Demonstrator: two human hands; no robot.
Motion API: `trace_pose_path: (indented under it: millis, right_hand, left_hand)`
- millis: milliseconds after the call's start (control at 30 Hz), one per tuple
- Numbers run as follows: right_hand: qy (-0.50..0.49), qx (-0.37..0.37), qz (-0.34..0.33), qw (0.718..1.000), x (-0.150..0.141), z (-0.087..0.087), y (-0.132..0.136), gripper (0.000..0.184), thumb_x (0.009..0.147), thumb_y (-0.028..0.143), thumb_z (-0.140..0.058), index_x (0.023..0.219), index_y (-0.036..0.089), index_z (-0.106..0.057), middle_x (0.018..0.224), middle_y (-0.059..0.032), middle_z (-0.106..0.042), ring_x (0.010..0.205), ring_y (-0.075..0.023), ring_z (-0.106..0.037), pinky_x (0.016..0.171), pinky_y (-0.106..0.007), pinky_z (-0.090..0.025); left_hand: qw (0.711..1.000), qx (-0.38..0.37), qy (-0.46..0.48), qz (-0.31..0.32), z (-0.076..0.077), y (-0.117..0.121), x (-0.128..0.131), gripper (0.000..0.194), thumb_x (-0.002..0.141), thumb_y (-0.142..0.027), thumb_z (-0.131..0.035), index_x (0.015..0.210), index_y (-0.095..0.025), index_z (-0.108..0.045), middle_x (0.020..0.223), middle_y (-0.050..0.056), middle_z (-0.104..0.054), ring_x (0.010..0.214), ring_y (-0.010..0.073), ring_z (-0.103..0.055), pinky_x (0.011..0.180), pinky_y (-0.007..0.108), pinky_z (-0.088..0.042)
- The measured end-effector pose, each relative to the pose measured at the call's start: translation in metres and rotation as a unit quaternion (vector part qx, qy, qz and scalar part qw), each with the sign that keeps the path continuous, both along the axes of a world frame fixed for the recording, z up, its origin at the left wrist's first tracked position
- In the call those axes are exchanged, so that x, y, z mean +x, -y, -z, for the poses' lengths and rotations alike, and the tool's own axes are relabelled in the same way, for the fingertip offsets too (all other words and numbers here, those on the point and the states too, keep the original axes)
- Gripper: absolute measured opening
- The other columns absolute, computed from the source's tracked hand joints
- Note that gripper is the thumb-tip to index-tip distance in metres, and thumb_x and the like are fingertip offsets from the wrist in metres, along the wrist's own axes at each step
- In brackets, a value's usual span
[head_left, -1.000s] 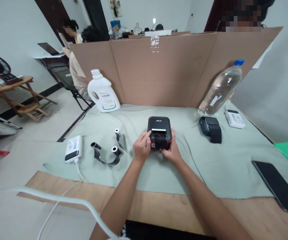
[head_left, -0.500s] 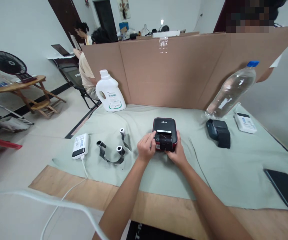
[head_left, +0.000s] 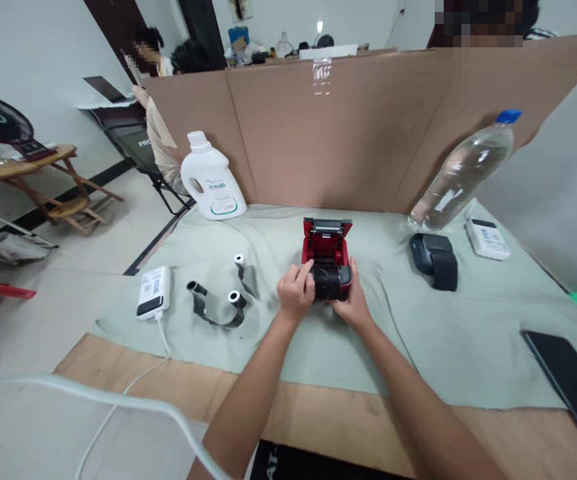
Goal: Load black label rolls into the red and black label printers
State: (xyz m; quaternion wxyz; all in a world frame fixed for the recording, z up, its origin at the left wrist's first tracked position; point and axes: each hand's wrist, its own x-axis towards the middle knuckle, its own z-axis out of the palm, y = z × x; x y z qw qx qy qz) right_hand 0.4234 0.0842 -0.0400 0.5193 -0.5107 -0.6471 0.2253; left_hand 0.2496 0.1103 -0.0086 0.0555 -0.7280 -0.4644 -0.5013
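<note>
In the middle of the cloth sits a small black and red portable printer [head_left: 311,252], its lid raised and the red inside showing. A glossy black strip [head_left: 327,283] covers its front. My left hand [head_left: 295,291] has its fingers bent against the left side, the index fingertip at the front edge of the opening. Around the lower right side wraps my right hand [head_left: 354,304], thumb along the edge and fingers partly hidden beneath. To the left lie small paper rolls [head_left: 238,300] with dark curled strips.
A white power bank [head_left: 153,292] with a cable lies at left. Behind stand a white jug [head_left: 215,183] and a cardboard screen [head_left: 338,140]. To the right are a leaning water bottle [head_left: 463,177], a black device [head_left: 433,260], a white device [head_left: 487,239] and a phone [head_left: 568,380].
The printer's lid has swung up and back, exposing the red inside. Both hands have stayed at the printer's sides. The whole view has shifted slightly.
</note>
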Motion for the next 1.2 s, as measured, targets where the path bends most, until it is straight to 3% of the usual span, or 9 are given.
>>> trace_pose_path:
  millis: [200,300,400,500,600,700,833,1033,1200]
  right_hand:
    - [-0.056,0.040,0.032,0.997,0.011,-0.021,0.013,0.062,0.101,0.046,-0.042,0.159,0.025,-0.040,0.161,-0.0117,-0.045,0.143,-0.0315,-0.051,0.111,-0.050,-0.048]
    - [-0.026,0.065,0.092,0.993,0.024,-0.058,0.003,0.048,0.102,0.040,-0.037,0.135,0.020,-0.066,0.131,-0.0125,-0.071,0.120,-0.0274,-0.066,0.101,-0.045,-0.053]
    - [0.140,-0.013,0.045,0.989,0.027,-0.104,-0.033,0.033,0.096,0.031,-0.051,0.111,0.020,-0.078,0.103,-0.0098,-0.080,0.095,-0.0246,-0.072,0.089,-0.038,-0.054]
    - [0.383,-0.135,-0.090,0.910,0.013,-0.138,-0.078,0.025,0.086,0.013,-0.059,0.094,0.021,-0.081,0.093,-0.0078,-0.080,0.084,-0.0224,-0.072,0.081,-0.032,-0.051]
    - [0.526,-0.205,-0.155,0.811,-0.009,-0.149,-0.108,0.019,0.074,0.005,-0.068,0.081,0.019,-0.079,0.087,-0.0092,-0.078,0.080,-0.0226,-0.071,0.073,-0.030,-0.048]
    - [0.558,-0.225,-0.144,0.786,-0.025,-0.146,-0.116,0.010,0.071,0.008,-0.074,0.074,0.018,-0.075,0.077,-0.0090,-0.074,0.070,-0.0216,-0.067,0.065,-0.029,-0.046]
    - [0.555,-0.209,-0.132,0.794,-0.025,-0.150,-0.110,0.013,0.069,0.007,-0.076,0.070,0.018,-0.069,0.075,-0.0075,-0.071,0.066,-0.0196,-0.062,0.061,-0.029,-0.041]
    - [0.420,-0.117,-0.180,0.882,-0.012,-0.195,-0.090,0.012,0.072,0.018,-0.077,0.081,0.021,-0.070,0.078,-0.0038,-0.071,0.068,-0.0186,-0.061,0.061,-0.030,-0.044]
    - [0.198,-0.063,-0.219,0.953,-0.065,-0.239,-0.079,0.032,0.083,0.041,-0.070,0.107,0.020,-0.073,0.097,-0.0056,-0.072,0.079,-0.0193,-0.066,0.072,-0.033,-0.054]
  left_hand:
    - [0.997,0.020,0.057,0.050,0.008,-0.003,-0.004,0.040,0.106,-0.029,-0.038,0.122,-0.015,-0.071,0.116,0.014,-0.068,0.108,0.0212,-0.067,0.096,0.031,-0.054]
    - [0.995,0.009,0.073,0.070,0.009,-0.004,-0.004,0.039,0.106,-0.030,-0.038,0.123,-0.015,-0.069,0.117,0.014,-0.067,0.111,0.0212,-0.066,0.099,0.032,-0.054]
    - [0.993,0.006,0.088,0.085,0.009,-0.004,-0.005,0.039,0.106,-0.031,-0.036,0.124,-0.016,-0.067,0.119,0.013,-0.066,0.111,0.0209,-0.066,0.099,0.033,-0.055]
    - [0.991,0.014,0.101,0.088,0.010,-0.005,-0.006,0.037,0.105,-0.030,-0.036,0.123,-0.017,-0.066,0.120,0.013,-0.065,0.110,0.0204,-0.067,0.097,0.032,-0.057]
    - [0.990,0.011,0.107,0.087,0.010,-0.005,-0.007,0.035,0.105,-0.030,-0.037,0.123,-0.017,-0.064,0.119,0.013,-0.065,0.108,0.0201,-0.067,0.094,0.032,-0.058]
    - [0.988,0.017,0.121,0.096,0.011,-0.006,-0.006,0.033,0.104,-0.029,-0.038,0.127,-0.017,-0.060,0.121,0.014,-0.065,0.110,0.0210,-0.067,0.092,0.032,-0.059]
    - [0.981,0.020,0.155,0.117,0.013,-0.008,-0.005,0.035,0.104,-0.030,-0.041,0.134,-0.017,-0.053,0.123,0.016,-0.064,0.116,0.0240,-0.065,0.093,0.036,-0.059]
    - [0.965,-0.033,0.238,0.104,0.014,-0.010,-0.005,0.034,0.104,-0.031,-0.041,0.132,-0.017,-0.053,0.124,0.016,-0.062,0.118,0.0246,-0.064,0.097,0.039,-0.057]
    - [0.955,-0.083,0.268,0.095,0.014,-0.013,-0.004,0.031,0.103,-0.031,-0.044,0.129,-0.018,-0.055,0.122,0.015,-0.063,0.116,0.0253,-0.065,0.098,0.040,-0.056]
